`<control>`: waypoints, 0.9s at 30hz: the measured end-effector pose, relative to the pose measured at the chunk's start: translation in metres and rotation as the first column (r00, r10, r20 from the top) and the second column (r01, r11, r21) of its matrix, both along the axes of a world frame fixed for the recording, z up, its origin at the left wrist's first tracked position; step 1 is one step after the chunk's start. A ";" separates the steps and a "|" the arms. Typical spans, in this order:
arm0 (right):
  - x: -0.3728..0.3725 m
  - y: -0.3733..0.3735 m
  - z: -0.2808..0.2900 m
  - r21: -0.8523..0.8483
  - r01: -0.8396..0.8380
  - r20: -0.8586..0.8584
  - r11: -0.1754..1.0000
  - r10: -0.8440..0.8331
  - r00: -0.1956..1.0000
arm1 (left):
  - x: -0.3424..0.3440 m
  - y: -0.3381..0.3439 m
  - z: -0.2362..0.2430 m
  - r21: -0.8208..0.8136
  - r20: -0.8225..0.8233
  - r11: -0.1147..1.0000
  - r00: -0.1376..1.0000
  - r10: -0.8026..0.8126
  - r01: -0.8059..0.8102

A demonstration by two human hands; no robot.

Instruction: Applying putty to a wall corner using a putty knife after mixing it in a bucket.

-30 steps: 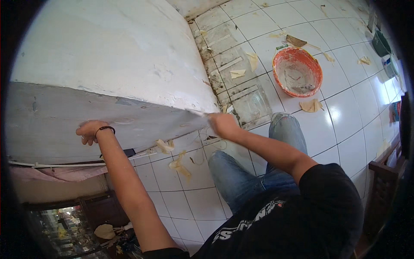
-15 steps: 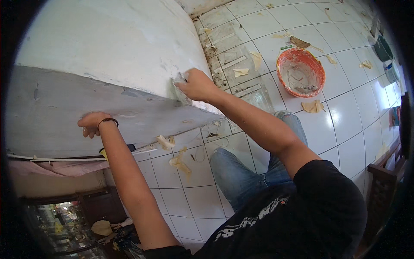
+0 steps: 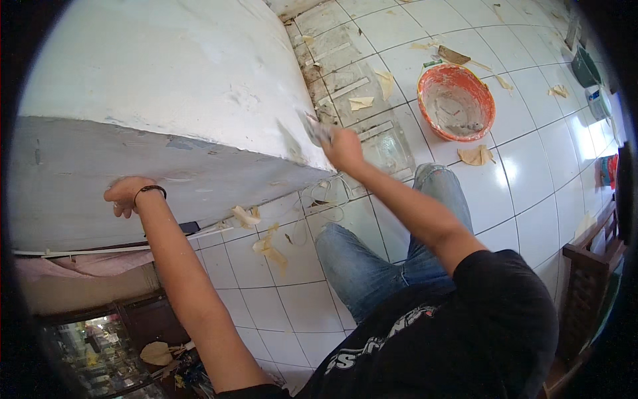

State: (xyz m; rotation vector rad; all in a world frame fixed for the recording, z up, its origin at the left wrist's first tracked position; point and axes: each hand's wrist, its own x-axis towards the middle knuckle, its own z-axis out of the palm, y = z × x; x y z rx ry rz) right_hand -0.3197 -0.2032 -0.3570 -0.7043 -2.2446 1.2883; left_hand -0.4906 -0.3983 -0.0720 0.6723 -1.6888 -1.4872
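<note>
The large round orange plastic bucket [image 3: 480,93], coated inside with whitish paste [image 3: 448,110], is standing on the glossy white tiled floor [image 3: 525,156] and is serving as reference. Left of the bucket and slightly nearer the person, the right hand [image 3: 346,150] is gripping a flat grey scraper-like tool [image 3: 318,130], fingers closing around its near end; the blade is lying over the lower right end of the white plastered wall face [image 3: 166,73]. Blade contact: cannot tell. Far left of the bucket, the left hand [image 3: 128,193], wearing a thin black bracelet [image 3: 150,188] at the wrist, is staying close against the smooth grey wall face [image 3: 80,159]; its fingers are curling loosely downward, and I cannot tell whether they are holding anything. A torn cream paper scrap [image 3: 476,155] is lying just on the person's side of the bucket; a dark green container [image 3: 585,69] is standing to the right of it.
</note>
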 end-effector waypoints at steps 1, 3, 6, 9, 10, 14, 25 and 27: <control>0.006 -0.020 -0.028 -0.048 0.013 0.061 0.999 -0.010 0.998 | 0.003 0.002 0.002 -0.004 0.007 1.000 1.000 -0.003 0.003; 0.024 -0.072 -0.068 0.095 -0.099 -0.182 0.991 0.115 0.977 | 0.005 0.011 0.001 0.045 -0.030 0.999 0.999 -0.019 0.020; 0.045 -0.079 -0.088 -0.039 -0.130 -0.194 0.991 0.120 0.974 | -0.002 -0.001 0.004 0.058 -0.072 0.998 0.997 0.028 -0.024; 0.044 -0.034 -0.098 -0.158 -0.134 0.174 0.978 0.161 0.972 | 0.000 -0.001 -0.001 0.053 -0.071 0.999 0.997 -0.005 0.009; 0.036 -0.024 -0.097 -0.151 -0.142 0.170 0.978 0.167 0.971 | -0.006 -0.007 -0.001 0.059 -0.076 0.998 0.997 0.003 0.001; -0.001 -0.026 -0.093 -0.202 -0.130 0.177 0.971 0.167 0.970 | -0.056 -0.076 -0.080 -0.325 0.041 0.936 0.991 -0.130 0.137; -0.038 -0.017 0.044 -0.283 -0.180 0.004 0.942 0.188 0.982 | 0.024 0.045 -0.219 0.149 0.179 0.988 0.981 -0.074 0.047; -0.031 -0.015 0.094 -0.127 -0.274 -0.027 0.953 0.273 0.962 | 0.026 0.044 -0.221 0.134 0.197 0.991 0.979 -0.045 0.019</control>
